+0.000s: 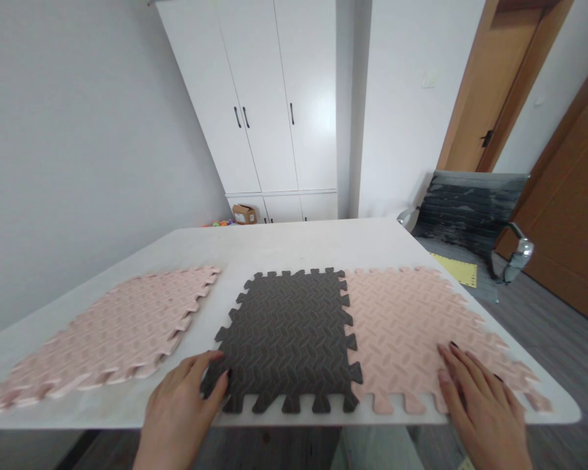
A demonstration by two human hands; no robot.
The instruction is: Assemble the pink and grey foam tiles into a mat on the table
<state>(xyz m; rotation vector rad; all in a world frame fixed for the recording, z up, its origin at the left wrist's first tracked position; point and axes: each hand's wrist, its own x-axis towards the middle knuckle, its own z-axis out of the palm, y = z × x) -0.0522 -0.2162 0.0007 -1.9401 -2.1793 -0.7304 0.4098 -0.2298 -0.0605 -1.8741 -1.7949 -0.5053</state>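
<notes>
A dark grey foam mat tile (289, 333) with toothed edges lies on the white table. Its right edge meets a pink foam mat tile (396, 307), tabs against tabs; whether every tab sits fully in its slot I cannot tell. At the dark tile's near left corner, my left hand (183, 398) grips the edge between thumb and fingers. My right hand (480, 398) lies on the near right part of the pink tile, fingers stretched out. Apart on the left is a pink mat (112, 329), apparently stacked, touched by neither hand.
The white table (284, 241) has its near edge just below the tiles. Beyond it stand a white cabinet (284, 98) and a cardboard box (245, 214). To the right are a dark chair (465, 209) with metal armrests and a yellow sheet (455, 269).
</notes>
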